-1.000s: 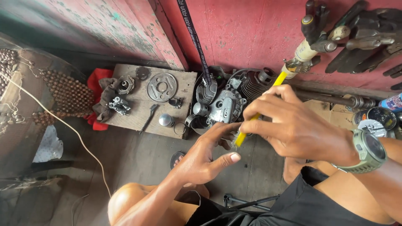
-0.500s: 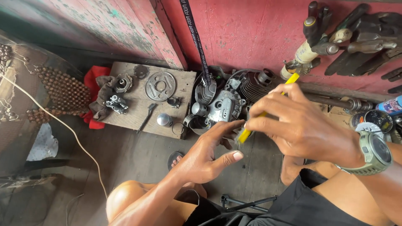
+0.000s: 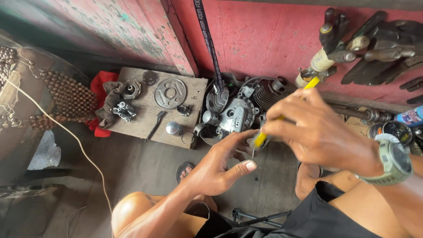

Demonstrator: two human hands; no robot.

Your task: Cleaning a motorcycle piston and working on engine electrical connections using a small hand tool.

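While the person sat low over the floor with one bare knee [image 3: 132, 211] up at the near edge, both hands were busy out in front. The left hand [image 3: 218, 169] was open, fingers [image 3: 240, 139] spread and curled a bit, thumb stuck out to the side, fingertips right at the lower end of a yellow-handled screwdriver [image 3: 282, 117]. Couldn't tell if they actually touched it. The right hand [image 3: 324, 134], with a chunky green watch [image 3: 394, 161] on the wrist, had its fingers pinched together around the middle of that screwdriver, which sat tilted, its yellow top poking out toward the far right and its thin metal tip pointing down near the left thumb.

Just past the hands, a pile of grey engine parts [image 3: 233, 112] lay on the floor, including a finned cylinder [image 3: 266, 92]. Left of that pile was a wooden board [image 3: 150, 125] on the floor. Near its front edge sat a small shiny dome [image 3: 173, 128] and a wrench [image 3: 155, 124], a round metal disc [image 3: 170, 93] lay toward its far edge, and a red rag [image 3: 99, 103] hung off its left side.

At the very back stood a worn red wall [image 3: 264, 39] with a dark strap [image 3: 207, 39] hanging down it, and tool handles [image 3: 348, 42] leaned in the far right corner.
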